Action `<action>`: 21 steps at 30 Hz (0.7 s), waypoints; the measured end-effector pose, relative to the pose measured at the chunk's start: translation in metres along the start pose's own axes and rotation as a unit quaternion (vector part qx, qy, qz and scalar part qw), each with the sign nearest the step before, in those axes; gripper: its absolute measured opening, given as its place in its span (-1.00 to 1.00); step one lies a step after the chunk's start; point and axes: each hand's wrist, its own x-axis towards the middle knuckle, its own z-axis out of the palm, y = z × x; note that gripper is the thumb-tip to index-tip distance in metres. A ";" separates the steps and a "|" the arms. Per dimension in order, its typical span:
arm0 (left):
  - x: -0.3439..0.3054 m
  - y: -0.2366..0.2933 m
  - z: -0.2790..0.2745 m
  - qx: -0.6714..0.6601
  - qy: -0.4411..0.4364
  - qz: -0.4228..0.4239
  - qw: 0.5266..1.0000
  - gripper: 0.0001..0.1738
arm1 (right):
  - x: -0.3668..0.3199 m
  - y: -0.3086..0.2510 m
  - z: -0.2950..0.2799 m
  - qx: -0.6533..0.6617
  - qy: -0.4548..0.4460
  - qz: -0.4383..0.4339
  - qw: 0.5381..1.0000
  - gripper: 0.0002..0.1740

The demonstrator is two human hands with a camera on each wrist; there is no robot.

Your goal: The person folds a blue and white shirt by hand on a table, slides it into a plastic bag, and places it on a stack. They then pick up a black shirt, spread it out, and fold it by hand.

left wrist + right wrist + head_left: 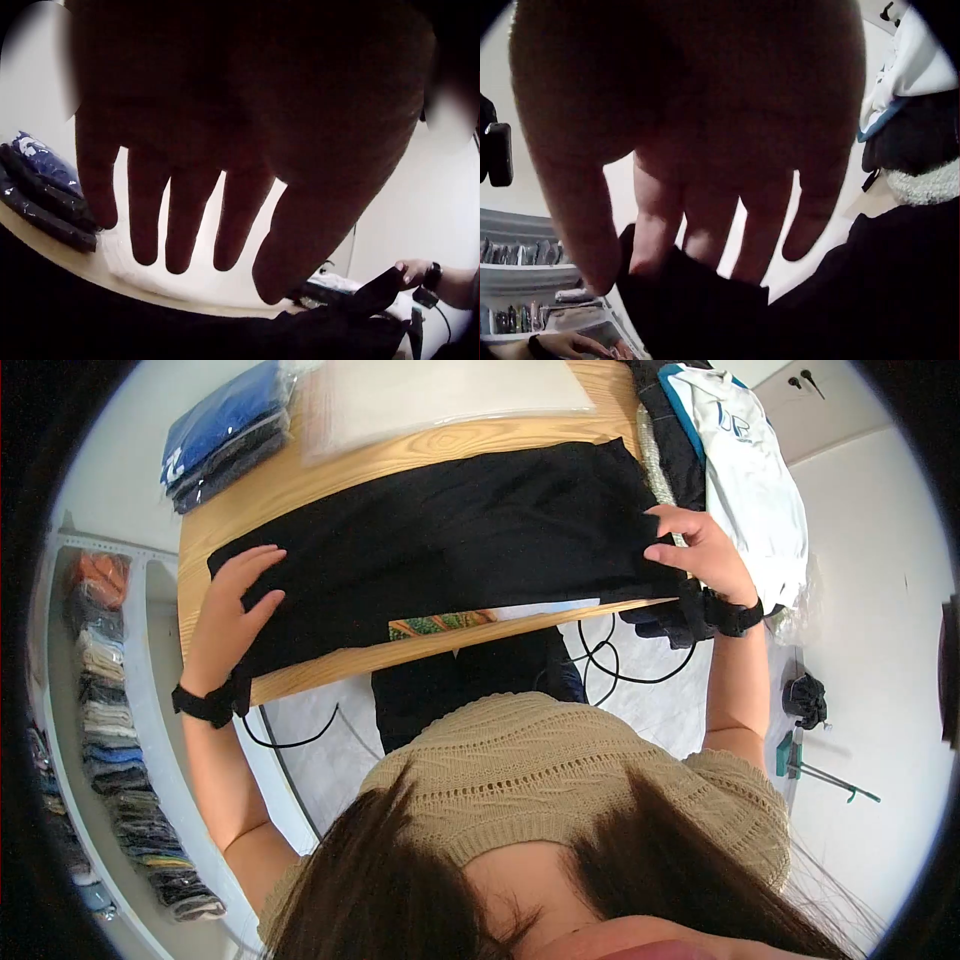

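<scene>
A black garment [450, 540] lies spread in a long strip across the wooden table, its kind not clear from its plain surface. My left hand [228, 615] is over its left end, with fingers straight and spread in the left wrist view. At the opposite end, my right hand [705, 550] pinches the garment's edge between thumb and fingers. The left wrist view shows that edge lifted into a peak. In the right wrist view, the black cloth [705, 307] covers some of the fingertips. A colourful printed sheet [440, 624] shows beneath the near edge.
Bagged folded clothes [225, 435] are stacked at the back left, beside clear plastic bags [450, 395]. A white garment [755, 480] and dark clothes hang over the table's right side. Shelves of folded clothes [120, 740] stand left. Black cables [640, 678] dangle below the table's front edge [340, 678].
</scene>
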 end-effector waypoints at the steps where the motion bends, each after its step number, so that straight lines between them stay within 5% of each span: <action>1: 0.005 -0.003 0.007 0.003 -0.015 0.008 1.000 -0.52 | -0.001 0.003 -0.002 0.004 -0.050 0.022 0.999 -0.82; 4: 0.007 -0.012 0.021 0.031 -0.041 0.008 0.999 -0.53 | 0.001 0.006 -0.007 0.005 -0.105 0.056 0.993 -0.84; 9: 0.031 0.029 0.035 0.019 -0.029 0.052 0.998 -0.51 | 0.051 0.069 -0.043 0.020 0.023 0.182 0.983 -0.79; 15: 0.104 0.128 0.064 -0.009 -0.052 0.177 0.983 -0.47 | 0.121 0.116 -0.047 -0.007 0.035 0.163 0.986 -0.58; 18: 0.149 0.139 0.103 -0.089 -0.077 0.256 0.960 -0.36 | 0.134 0.125 -0.044 -0.057 -0.046 0.171 0.983 -0.48; 21: 0.178 0.159 0.135 -0.081 -0.133 0.225 0.962 -0.22 | 0.137 0.145 -0.040 -0.097 -0.021 0.144 0.985 -0.56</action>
